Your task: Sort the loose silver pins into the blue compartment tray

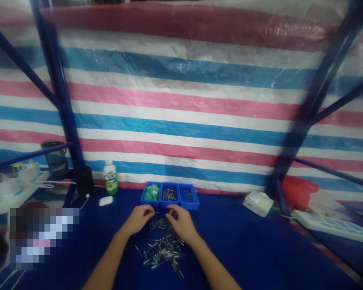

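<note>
Metal pins [167, 253], likely light, stiff, best gripped mid-shaft, lie below parted hands: left hand [139, 218] pinching one, right hand [183, 223] unclear.

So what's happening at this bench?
A person's left hand holds a thin metal pin in its fingertips. The right hand is close by, over a loose pile of pins. Behind them sit three blue trays: green pieces, many small metal parts, and just a few.
</note>
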`<state>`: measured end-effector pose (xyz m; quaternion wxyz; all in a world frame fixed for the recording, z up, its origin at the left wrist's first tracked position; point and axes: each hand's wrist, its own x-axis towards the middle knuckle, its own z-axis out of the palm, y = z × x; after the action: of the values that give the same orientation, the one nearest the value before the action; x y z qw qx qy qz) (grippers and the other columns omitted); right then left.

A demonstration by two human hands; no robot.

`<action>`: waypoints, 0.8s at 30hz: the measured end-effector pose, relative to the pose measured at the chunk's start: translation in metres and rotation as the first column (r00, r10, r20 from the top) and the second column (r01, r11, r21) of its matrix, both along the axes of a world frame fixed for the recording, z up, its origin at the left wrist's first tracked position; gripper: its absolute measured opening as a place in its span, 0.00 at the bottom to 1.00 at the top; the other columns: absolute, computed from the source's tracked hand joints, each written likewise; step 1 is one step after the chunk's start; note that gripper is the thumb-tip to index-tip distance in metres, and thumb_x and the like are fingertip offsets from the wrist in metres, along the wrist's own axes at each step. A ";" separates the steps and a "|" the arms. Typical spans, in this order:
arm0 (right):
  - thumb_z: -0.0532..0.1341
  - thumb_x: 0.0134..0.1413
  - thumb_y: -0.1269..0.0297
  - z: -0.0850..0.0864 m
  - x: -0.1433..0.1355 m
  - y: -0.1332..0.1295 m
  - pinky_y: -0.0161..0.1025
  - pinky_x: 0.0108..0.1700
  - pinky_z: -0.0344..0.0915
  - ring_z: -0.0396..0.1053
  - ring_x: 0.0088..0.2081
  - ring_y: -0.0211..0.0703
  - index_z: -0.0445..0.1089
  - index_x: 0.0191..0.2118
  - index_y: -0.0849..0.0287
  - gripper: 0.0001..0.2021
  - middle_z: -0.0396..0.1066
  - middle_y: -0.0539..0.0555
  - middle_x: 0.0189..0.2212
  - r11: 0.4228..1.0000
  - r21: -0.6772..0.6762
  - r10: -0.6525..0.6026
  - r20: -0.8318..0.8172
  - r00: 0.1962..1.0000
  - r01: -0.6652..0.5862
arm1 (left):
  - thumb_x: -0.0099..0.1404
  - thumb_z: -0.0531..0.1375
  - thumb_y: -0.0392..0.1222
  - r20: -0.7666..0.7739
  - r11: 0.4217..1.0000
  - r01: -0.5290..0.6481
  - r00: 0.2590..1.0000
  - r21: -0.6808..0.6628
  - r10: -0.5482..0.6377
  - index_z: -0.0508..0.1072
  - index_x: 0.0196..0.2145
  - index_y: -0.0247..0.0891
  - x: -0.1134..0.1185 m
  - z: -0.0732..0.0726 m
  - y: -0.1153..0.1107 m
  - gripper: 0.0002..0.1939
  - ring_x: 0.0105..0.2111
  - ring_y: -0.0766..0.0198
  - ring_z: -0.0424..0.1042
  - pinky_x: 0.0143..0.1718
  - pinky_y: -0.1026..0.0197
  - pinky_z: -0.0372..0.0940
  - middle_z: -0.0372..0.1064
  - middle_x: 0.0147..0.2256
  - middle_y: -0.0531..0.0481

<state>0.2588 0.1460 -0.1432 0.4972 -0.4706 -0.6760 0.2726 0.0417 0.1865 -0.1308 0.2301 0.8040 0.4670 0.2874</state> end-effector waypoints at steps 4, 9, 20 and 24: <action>0.59 0.57 0.59 0.007 -0.006 -0.007 0.39 0.40 0.63 0.69 0.34 0.43 0.74 0.46 0.54 0.13 0.75 0.52 0.35 0.997 0.057 0.039 0.098 0.994 -0.045 | 0.62 0.59 0.45 0.112 0.993 0.101 0.989 -0.057 -0.094 0.78 0.34 0.38 0.008 0.006 -0.004 0.11 0.31 0.63 0.70 0.35 0.64 0.60 0.76 0.31 0.52; 0.53 0.63 0.54 0.012 -0.008 -0.013 0.36 0.33 0.59 0.66 0.29 0.41 0.71 0.31 0.58 0.16 0.71 0.50 0.27 1.000 -0.006 0.021 0.115 0.993 -0.020 | 0.60 0.61 0.46 0.203 0.979 0.163 0.970 -0.123 -0.136 0.78 0.34 0.36 0.013 0.012 -0.013 0.11 0.31 0.63 0.70 0.35 0.63 0.61 0.75 0.30 0.50; 0.52 0.62 0.52 0.003 -0.011 -0.008 0.35 0.31 0.55 0.63 0.26 0.38 0.65 0.27 0.57 0.18 0.67 0.47 0.23 0.996 -0.092 0.029 0.092 0.995 -0.020 | 0.58 0.63 0.46 0.293 0.970 0.205 0.943 -0.132 -0.159 0.79 0.32 0.34 0.014 0.007 -0.009 0.11 0.25 0.67 0.66 0.29 0.65 0.58 0.72 0.26 0.52; 0.55 0.60 0.53 0.005 -0.010 -0.006 0.35 0.31 0.56 0.62 0.26 0.38 0.65 0.24 0.58 0.18 0.65 0.47 0.21 0.981 -0.129 0.138 -0.039 0.990 -0.142 | 0.58 0.64 0.47 0.337 0.961 0.231 0.926 -0.153 -0.169 0.78 0.34 0.34 0.014 0.009 -0.010 0.12 0.27 0.65 0.68 0.30 0.65 0.61 0.73 0.27 0.50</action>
<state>0.2489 0.1399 -0.1380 0.4550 -0.4493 -0.6805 0.3578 0.0557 0.1765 -0.1220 0.4067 0.7644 0.3637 0.3436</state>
